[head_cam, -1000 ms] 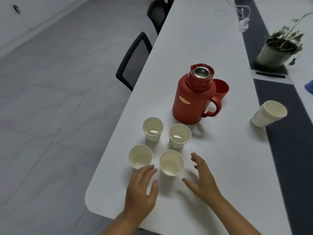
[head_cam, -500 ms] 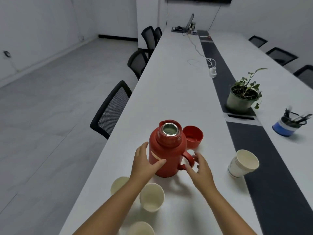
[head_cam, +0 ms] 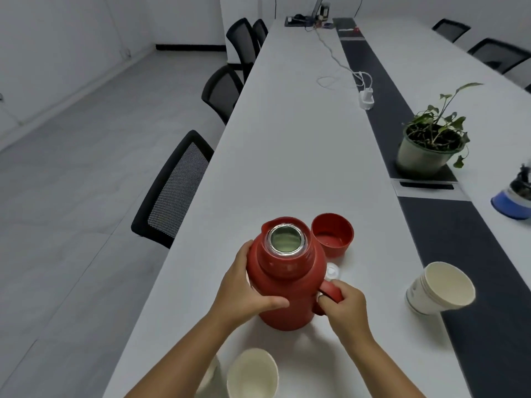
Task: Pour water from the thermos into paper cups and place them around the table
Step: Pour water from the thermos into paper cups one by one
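A red thermos (head_cam: 284,285) stands upright on the long white table (head_cam: 287,145), its steel mouth uncovered. My left hand (head_cam: 244,291) wraps round its left side, thumb across the front. My right hand (head_cam: 343,307) grips the red handle. The thermos's red lid (head_cam: 332,234) lies mouth up just behind it, and a small white stopper (head_cam: 332,272) sits beside the handle. A paper cup (head_cam: 253,373) stands near the bottom edge; a second one is partly hidden under my left forearm. A stack of paper cups (head_cam: 439,287) lies on its side to the right.
A potted plant (head_cam: 429,145) stands on the dark centre strip (head_cam: 448,239). A blue pen holder (head_cam: 514,201) is at the right edge. A white charger and cable (head_cam: 366,97) lie further up the table. Black mesh chairs (head_cam: 172,188) line the left side.
My hands left the cups and went to the thermos. My right hand has closed round the handle and my left hand has settled on the body. The camera tilted up.
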Demonstrator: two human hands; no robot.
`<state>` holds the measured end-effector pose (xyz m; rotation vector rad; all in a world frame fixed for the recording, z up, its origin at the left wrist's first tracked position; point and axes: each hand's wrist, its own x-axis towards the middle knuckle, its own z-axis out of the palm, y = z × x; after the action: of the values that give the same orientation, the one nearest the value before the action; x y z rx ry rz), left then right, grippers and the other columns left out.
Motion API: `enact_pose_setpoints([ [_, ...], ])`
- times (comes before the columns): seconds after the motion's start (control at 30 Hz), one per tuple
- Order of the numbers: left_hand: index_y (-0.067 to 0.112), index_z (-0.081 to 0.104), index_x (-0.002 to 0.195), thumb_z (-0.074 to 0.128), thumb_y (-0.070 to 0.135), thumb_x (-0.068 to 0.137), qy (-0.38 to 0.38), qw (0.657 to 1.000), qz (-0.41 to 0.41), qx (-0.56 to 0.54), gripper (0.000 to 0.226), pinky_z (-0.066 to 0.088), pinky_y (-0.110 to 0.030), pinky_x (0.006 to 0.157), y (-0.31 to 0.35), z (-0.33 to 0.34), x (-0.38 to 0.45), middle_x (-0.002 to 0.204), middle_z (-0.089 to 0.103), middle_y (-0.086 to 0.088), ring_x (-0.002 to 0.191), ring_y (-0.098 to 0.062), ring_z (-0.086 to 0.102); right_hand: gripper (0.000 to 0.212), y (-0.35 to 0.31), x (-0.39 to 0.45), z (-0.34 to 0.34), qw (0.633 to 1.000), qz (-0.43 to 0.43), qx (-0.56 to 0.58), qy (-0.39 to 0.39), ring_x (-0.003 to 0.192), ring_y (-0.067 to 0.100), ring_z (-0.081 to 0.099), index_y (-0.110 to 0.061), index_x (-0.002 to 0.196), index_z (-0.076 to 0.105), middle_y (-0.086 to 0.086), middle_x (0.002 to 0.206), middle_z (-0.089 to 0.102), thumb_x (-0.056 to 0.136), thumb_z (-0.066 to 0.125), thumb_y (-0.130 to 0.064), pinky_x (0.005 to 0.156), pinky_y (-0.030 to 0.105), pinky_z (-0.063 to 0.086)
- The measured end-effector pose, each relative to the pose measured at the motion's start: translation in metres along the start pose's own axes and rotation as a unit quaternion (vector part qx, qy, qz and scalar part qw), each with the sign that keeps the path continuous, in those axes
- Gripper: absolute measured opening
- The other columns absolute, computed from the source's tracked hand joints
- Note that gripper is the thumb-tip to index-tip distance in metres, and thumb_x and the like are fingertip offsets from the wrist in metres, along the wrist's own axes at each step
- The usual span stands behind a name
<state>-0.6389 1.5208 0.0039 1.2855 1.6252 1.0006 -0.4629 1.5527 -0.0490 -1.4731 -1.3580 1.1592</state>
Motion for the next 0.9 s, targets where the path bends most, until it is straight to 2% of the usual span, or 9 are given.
enact_pose_setpoints([
  [0.13, 0.055, 0.035, 0.108, 0.078, 0.045, 0.028, 0.008, 1.000, 0.013, -0.024, 0.091, 0.040, -0.012, 0.092, 0.011, 0.013, -0.022, 0.114, 0.048, 0.033, 0.109, 0.019, 0.044, 0.013, -0.013, -0.022, -0.027, 0.999, -0.035, -0.023, 0.010, 0.050, 0.020, 0.039, -0.012, 0.042, 0.041, 0.008, 0.044, 0.038, 0.052, 0.050, -0.012, 0.052, 0.035, 0.034],
  [0.2, 0.054, 0.035, 0.109, 0.078, 0.047, 0.028, 0.007, 0.999, 0.018, -0.039, 0.092, 0.039, -0.012, 0.094, 0.019, 0.022, -0.039, 0.116, 0.048, 0.032, 0.111, 0.016, 0.045, 0.014, -0.022, -0.039, -0.046, 0.997, -0.070, -0.042, 0.014, 0.048, 0.020, 0.038, -0.012, 0.045, 0.041, 0.003, 0.041, 0.035, 0.050, 0.051, -0.021, 0.050, 0.035, 0.034],
  [0.3, 0.053, 0.035, 0.110, 0.078, 0.048, 0.028, 0.014, 0.997, 0.022, -0.072, 0.093, 0.040, -0.016, 0.096, 0.032, 0.037, -0.069, 0.117, 0.049, 0.030, 0.112, 0.012, 0.047, 0.031, -0.037, -0.067, -0.075, 0.989, -0.134, -0.060, 0.017, 0.045, 0.034, 0.036, -0.005, 0.054, 0.045, 0.015, 0.043, 0.039, 0.050, 0.049, -0.035, 0.044, 0.038, 0.035],
  [0.37, 0.052, 0.036, 0.110, 0.077, 0.049, 0.028, 0.022, 0.995, 0.026, -0.089, 0.093, 0.041, -0.018, 0.097, 0.040, 0.047, -0.090, 0.117, 0.050, 0.028, 0.113, 0.009, 0.047, 0.031, -0.052, -0.088, -0.091, 0.982, -0.172, -0.075, 0.018, 0.045, 0.028, 0.042, -0.007, 0.054, 0.049, 0.015, 0.049, 0.046, 0.053, 0.051, -0.038, 0.044, 0.036, 0.037],
  [0.47, 0.055, 0.033, 0.108, 0.076, 0.051, 0.028, 0.025, 0.994, 0.029, -0.102, 0.091, 0.040, -0.014, 0.095, 0.049, 0.056, -0.123, 0.117, 0.048, 0.030, 0.113, 0.008, 0.048, 0.037, -0.067, -0.116, -0.111, 0.971, -0.218, -0.102, 0.007, 0.047, 0.021, 0.046, -0.003, 0.055, 0.052, 0.010, 0.054, 0.050, 0.056, 0.051, -0.041, 0.041, 0.021, 0.035],
  [0.57, 0.055, 0.035, 0.107, 0.076, 0.050, 0.030, 0.020, 0.991, 0.023, -0.128, 0.087, 0.041, -0.008, 0.090, 0.050, 0.062, -0.158, 0.113, 0.049, 0.032, 0.109, 0.011, 0.049, 0.040, -0.073, -0.141, -0.126, 0.956, -0.249, -0.151, -0.023, 0.052, 0.024, 0.051, -0.002, 0.062, 0.059, 0.006, 0.060, 0.055, 0.063, 0.053, -0.041, 0.044, 0.029, 0.040],
  [0.67, 0.051, 0.040, 0.103, 0.076, 0.046, 0.031, 0.032, 0.985, 0.012, -0.169, 0.081, 0.039, 0.003, 0.076, 0.043, 0.068, -0.195, 0.103, 0.051, 0.035, 0.099, 0.023, 0.048, 0.030, -0.073, -0.166, -0.136, 0.941, -0.277, -0.185, -0.055, 0.058, 0.013, 0.054, -0.011, 0.067, 0.062, -0.004, 0.070, 0.059, 0.067, 0.053, -0.040, 0.047, 0.019, 0.041],
  [0.73, 0.051, 0.040, 0.101, 0.076, 0.045, 0.030, 0.044, 0.980, -0.008, -0.193, 0.081, 0.039, 0.004, 0.073, 0.038, 0.073, -0.214, 0.101, 0.050, 0.036, 0.095, 0.027, 0.047, 0.019, -0.073, -0.181, -0.138, 0.940, -0.277, -0.187, -0.072, 0.059, 0.007, 0.056, -0.022, 0.069, 0.061, -0.012, 0.074, 0.060, 0.067, 0.054, -0.039, 0.049, 0.012, 0.042],
  [0.9, 0.040, 0.043, 0.104, 0.077, 0.037, 0.027, 0.076, 0.963, -0.058, -0.252, 0.084, 0.044, -0.002, 0.074, 0.017, 0.081, -0.250, 0.105, 0.055, 0.024, 0.094, 0.018, 0.055, 0.017, -0.069, -0.205, -0.131, 0.928, -0.283, -0.211, -0.122, 0.067, -0.002, 0.059, -0.030, 0.082, 0.058, -0.023, 0.084, 0.061, 0.068, 0.054, -0.039, 0.059, 0.004, 0.042],
])
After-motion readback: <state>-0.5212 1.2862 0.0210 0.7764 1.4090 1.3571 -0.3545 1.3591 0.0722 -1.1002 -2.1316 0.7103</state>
